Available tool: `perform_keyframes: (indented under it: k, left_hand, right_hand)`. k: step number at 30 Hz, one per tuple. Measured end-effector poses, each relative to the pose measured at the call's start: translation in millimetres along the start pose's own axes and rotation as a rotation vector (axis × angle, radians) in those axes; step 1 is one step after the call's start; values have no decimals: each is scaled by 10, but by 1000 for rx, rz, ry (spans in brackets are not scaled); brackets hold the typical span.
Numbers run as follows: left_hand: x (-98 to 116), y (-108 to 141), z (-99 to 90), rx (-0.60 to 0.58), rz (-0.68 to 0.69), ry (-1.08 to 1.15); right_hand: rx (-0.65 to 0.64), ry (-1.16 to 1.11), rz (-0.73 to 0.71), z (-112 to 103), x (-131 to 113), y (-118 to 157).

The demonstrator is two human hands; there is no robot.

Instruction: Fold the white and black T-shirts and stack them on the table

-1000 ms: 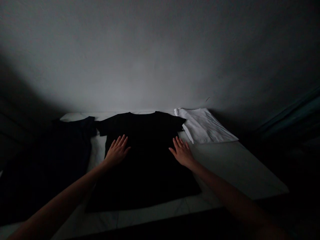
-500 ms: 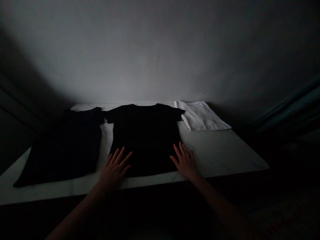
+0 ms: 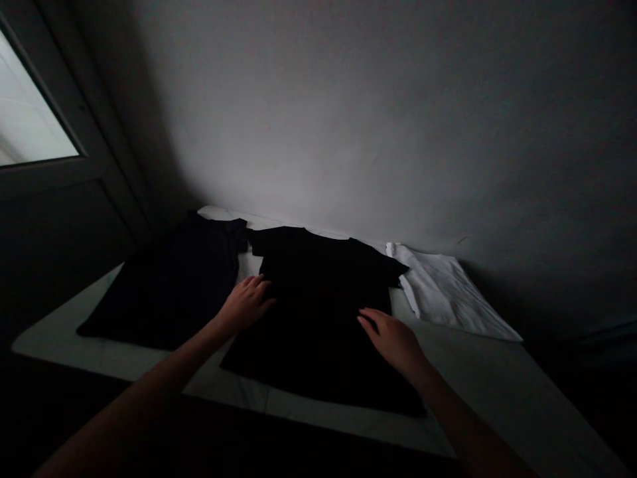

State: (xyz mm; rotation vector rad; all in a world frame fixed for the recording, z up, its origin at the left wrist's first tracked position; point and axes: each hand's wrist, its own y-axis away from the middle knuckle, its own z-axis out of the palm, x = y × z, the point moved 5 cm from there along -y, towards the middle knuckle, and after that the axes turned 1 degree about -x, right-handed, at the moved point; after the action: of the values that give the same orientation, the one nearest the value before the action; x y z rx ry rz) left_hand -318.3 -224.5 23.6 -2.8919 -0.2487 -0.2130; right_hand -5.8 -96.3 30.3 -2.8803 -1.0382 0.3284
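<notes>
Head view: flat black T-shirt point(image 3: 313, 318) under left hand point(image 3: 245, 305) and right hand point(image 3: 391, 340), both open, gripping nothing.

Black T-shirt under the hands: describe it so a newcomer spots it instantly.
On the white surface below the grey wall, three garments lie in a row. The black T-shirt is the middle one, the only one touched by the left hand and right hand.
</notes>
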Motion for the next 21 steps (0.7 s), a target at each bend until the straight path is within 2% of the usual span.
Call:
perform_keyframes:
  k: [3, 5, 8, 10, 12, 15, 18, 21]
  left_hand:
    - [-31, -611, 109, -5, 11, -43]
    - [-43, -826, 289, -6, 7, -53]
    - [-82, -894, 581, -3, -17, -51]
    - [-112, -849, 694, 4, -19, -37]
    - [-149, -773, 732, -9, -21, -30]
    - [-228, -606, 711, -36, -45, -62]
    - [-304, -392, 636, 9, -83, -95]
    - [-324, -221, 513, 47, -143, -100]
  right_hand:
    - [-110, -30, -124, -66, -597, -986]
    - [-137, -10, -163, 5, -967, -1583]
    - [-143, -32, -222, 214, -1452, -2335]
    - [-162, -66, -276, 389, -1743, -2731]
    - [-179, -90, -316, 563, -2007, -3046]
    - [-195, -129, -354, 799, -2335, -3376]
    - [-211, -190, -371, 1010, -2544, -3558]
    - [-211, -272, -363, 1170, -2610, -3641]
